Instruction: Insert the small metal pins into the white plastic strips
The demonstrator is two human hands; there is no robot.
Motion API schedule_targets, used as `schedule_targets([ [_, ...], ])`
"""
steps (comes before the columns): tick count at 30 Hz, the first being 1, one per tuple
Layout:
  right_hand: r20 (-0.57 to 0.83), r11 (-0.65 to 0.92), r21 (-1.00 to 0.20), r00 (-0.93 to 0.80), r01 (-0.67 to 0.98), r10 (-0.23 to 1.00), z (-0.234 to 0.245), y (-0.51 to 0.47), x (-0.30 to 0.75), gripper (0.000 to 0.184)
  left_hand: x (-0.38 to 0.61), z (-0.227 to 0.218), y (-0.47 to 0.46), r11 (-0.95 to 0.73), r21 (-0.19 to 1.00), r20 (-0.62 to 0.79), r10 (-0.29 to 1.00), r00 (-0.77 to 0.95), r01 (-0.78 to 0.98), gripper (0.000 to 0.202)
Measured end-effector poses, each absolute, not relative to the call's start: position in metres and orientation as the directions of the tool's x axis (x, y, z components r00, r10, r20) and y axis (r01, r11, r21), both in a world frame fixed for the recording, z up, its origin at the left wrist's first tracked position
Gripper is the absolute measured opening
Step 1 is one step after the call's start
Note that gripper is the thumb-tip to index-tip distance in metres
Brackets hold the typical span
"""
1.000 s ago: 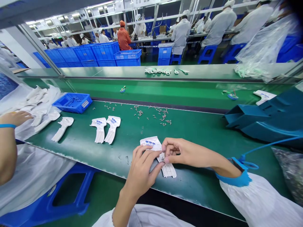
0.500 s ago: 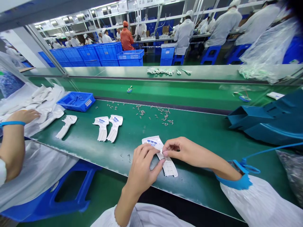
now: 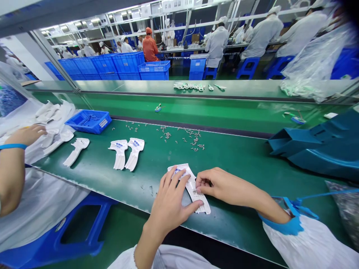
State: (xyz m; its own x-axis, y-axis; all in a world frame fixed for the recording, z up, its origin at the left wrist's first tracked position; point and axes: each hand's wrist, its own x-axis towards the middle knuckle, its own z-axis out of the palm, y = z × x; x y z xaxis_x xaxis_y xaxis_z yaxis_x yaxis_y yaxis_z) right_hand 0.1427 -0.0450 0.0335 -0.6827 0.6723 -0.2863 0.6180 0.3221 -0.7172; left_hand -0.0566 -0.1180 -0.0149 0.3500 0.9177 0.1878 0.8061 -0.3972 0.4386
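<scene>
I count one green table [image 3: 232, 157] bearing one blue tray [image 3: 92, 129] at left. The left hand [image 3: 169, 200], fingers apart, partly covers one white shell [image 3: 192, 188] near the front edge; the right hand [image 3: 217, 183] bunches its fingertips there, on what I cannot tell. Three loose shells [image 3: 120, 155] lie leftward; tiny metal pieces [image 3: 194, 143] scatter behind, uncountable.

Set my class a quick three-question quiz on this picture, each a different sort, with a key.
1. True or false: every small metal piece is inside the blue tray.
2. The wristband on the right arm is: A red; B blue; C yellow.
3. Which of the wearer's hands spreads over the broad end of the nearest white part?

Key: 1 False, metal pieces lie scattered on the green bench; 2 B; 3 the left hand.
</scene>
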Motion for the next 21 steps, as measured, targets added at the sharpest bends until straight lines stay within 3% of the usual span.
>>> schedule_targets([
  [4, -0.313, 0.267, -0.709, -0.631, 0.653, 0.710, 0.027, -0.042, 0.142, 0.012, -0.056, -0.015, -0.117, -0.397, 0.446, 0.194, 0.918, 0.346, 0.802, 0.062],
  [7, -0.342, 0.170, -0.755, -0.601, 0.633, 0.722, 0.017, -0.040, 0.143, 0.019, -0.056, -0.014, -0.116, -0.385, 0.448, 0.174, 0.923, 0.344, 0.807, 0.061],
  [11, -0.412, -0.109, -0.872, -0.594, 0.478, 0.691, 0.011, -0.039, 0.143, 0.026, -0.058, -0.015, -0.116, -0.372, 0.448, 0.147, 0.927, 0.344, 0.813, 0.059],
  [15, -0.487, -0.361, -0.873, -0.574, 0.327, 0.658, 0.013, -0.041, 0.138, 0.033, -0.060, -0.019, -0.118, -0.362, 0.452, 0.159, 0.932, 0.326, 0.815, 0.059],
  [21, -0.382, -0.152, -0.911, -0.643, 0.384, 0.664, 0.012, -0.043, 0.132, 0.022, -0.061, -0.021, -0.119, -0.360, 0.466, 0.166, 0.933, 0.320, 0.808, 0.060],
])
